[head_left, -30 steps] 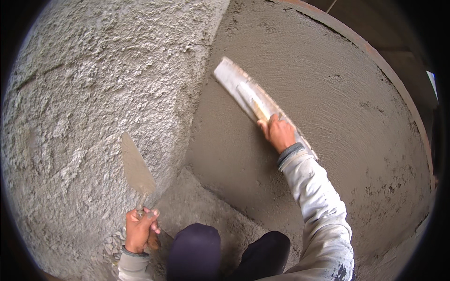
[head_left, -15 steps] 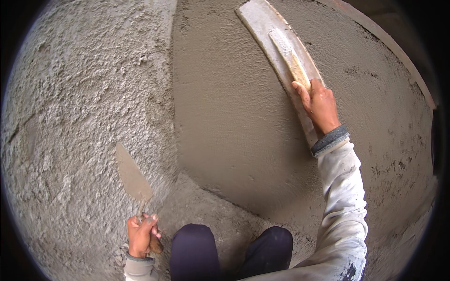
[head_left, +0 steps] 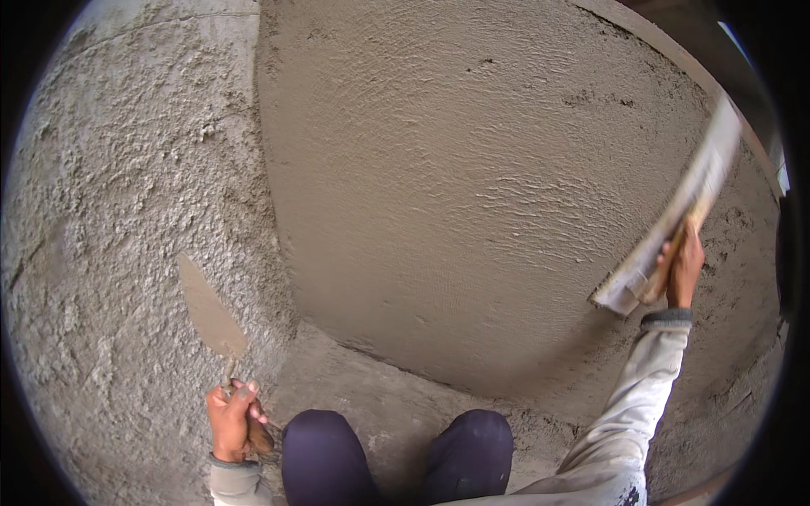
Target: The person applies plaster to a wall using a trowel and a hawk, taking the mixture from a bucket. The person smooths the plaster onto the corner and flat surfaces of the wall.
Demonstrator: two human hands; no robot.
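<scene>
My right hand [head_left: 687, 266] is closed around the wooden handle of a long plastering float [head_left: 680, 211], slightly smeared by motion. The float slants from upper right to lower left over the right side of the smooth grey mortar [head_left: 405, 219]; its lower left end seems to meet the surface, though I cannot tell whether the whole blade touches. Fine ripple marks show in the mortar left of the float. At the lower left, my left hand [head_left: 229, 426] grips a pointed trowel [head_left: 211, 312] by its handle, blade upward, in front of the rough wall.
Rough, lumpy wall surface [head_left: 126, 194] fills the left, meeting the smooth mortar along a near-vertical edge. A pale curved edge [head_left: 666, 42] bounds the mortar at the upper right. My knees [head_left: 325, 455] are at the bottom, close to the mortar's lower edge.
My right hand has swept the float rightward and down from the upper middle, and its tilt has turned from left-leaning to right-leaning. The left hand still holds the trowel, slightly farther left in view.
</scene>
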